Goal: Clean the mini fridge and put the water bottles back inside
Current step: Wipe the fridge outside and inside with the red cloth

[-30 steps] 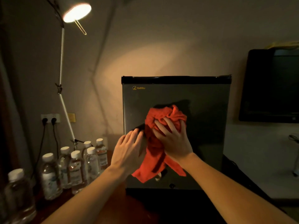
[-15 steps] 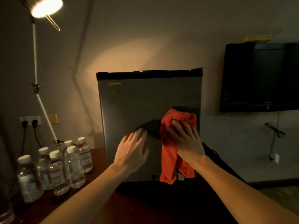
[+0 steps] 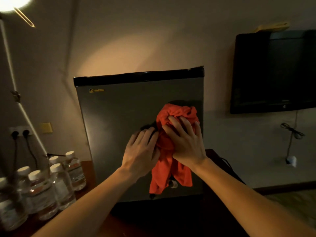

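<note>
The grey mini fridge (image 3: 119, 120) stands on a dark wooden table with its door closed and a black strip along the top. My right hand (image 3: 186, 142) presses a red cloth (image 3: 171, 168) flat against the right side of the door; the cloth hangs down below the hand. My left hand (image 3: 142, 151) lies flat on the door just left of the cloth, fingers spread, touching the cloth's edge. Several water bottles (image 3: 56, 183) with white caps stand on the table to the left of the fridge.
A white lamp arm (image 3: 22, 108) slants down behind the bottles, its lit head at the top left. Wall sockets (image 3: 20, 132) with two black plugs sit at the left. A black TV (image 3: 273, 71) hangs on the wall at the right, a cable (image 3: 290, 134) dangling below.
The right hand has slid the cloth from the middle of the door to its right side, then slightly up. The left hand has moved right to meet the cloth. The view has shifted.
</note>
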The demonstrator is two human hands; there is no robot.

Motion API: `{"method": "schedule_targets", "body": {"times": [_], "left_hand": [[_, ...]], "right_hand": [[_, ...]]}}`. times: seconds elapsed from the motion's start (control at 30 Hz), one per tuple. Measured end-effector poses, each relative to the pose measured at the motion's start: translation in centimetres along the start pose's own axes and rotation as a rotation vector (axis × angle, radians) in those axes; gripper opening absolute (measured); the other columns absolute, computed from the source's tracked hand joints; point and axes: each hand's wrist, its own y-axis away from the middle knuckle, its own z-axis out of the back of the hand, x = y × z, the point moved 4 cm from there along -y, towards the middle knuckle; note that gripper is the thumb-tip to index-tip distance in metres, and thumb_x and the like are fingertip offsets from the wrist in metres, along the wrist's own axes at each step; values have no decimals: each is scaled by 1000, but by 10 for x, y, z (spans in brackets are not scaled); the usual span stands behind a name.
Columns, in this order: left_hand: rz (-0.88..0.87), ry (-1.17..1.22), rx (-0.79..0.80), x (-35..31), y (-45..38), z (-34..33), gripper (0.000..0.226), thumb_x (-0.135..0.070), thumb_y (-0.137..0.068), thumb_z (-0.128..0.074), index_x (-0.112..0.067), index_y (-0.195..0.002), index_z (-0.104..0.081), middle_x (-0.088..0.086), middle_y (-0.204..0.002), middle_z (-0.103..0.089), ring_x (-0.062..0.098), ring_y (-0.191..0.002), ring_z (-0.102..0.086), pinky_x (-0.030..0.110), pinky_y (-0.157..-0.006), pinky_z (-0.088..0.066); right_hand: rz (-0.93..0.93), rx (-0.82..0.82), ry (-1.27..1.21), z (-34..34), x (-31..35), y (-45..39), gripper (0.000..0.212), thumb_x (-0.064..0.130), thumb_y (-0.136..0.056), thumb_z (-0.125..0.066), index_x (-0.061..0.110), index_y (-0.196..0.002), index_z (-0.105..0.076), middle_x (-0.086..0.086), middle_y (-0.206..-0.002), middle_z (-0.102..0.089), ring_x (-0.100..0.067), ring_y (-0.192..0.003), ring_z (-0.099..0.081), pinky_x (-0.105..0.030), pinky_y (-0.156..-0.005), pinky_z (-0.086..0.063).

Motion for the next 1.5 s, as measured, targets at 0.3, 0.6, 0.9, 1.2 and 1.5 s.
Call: {"method": "schedule_targets", "body": {"times": [0.3,0.6,0.9,1.2,1.5], "left_hand": [[-29,81,84,25,-48,49,50,-33,-84,-54,-8,-127,-60,9,-137,-54,25,-121,-52,40,-101,-37],[-12,291,100,59,-95,113,53,-31,-85,-57,-8,-133,-55,7,-139,-53,25,-127,-51,43,-109,-36],[-53,416,64,103,-109,147,50,-30,-89,-54,-9,-134,-51,6,-135,-55,22,-125,-50,31,-111,-32],[-54,494,-10,149,-141,166,39,-30,-98,-48,-10,-131,-53,4,-131,-58,20,-120,-52,27,-105,-35],[214,413,129,183,-176,132,29,-34,-96,-50,-15,-115,-62,1,-116,-64,19,-102,-60,31,-86,-48]], "right_hand": [[3,40,-48,38,-7,-57,76,37,-66,-55,33,-141,-43,-1,-148,-36,-29,-133,-34,-52,-112,-16],[-69,160,-93,94,-2,-127,75,43,-70,-47,32,-144,-42,-3,-148,-38,-30,-132,-36,-52,-109,-21],[-150,244,-89,122,28,-176,71,41,-71,-71,27,-138,-53,-9,-141,-50,-31,-130,-39,-54,-106,-33],[-305,297,-91,123,32,-225,63,36,-73,-67,24,-134,-55,-8,-139,-50,-32,-129,-42,-55,-104,-36],[-458,393,-92,89,-18,-254,56,48,-66,-41,29,-114,-64,0,-126,-61,-27,-119,-51,-52,-100,-40]]}}
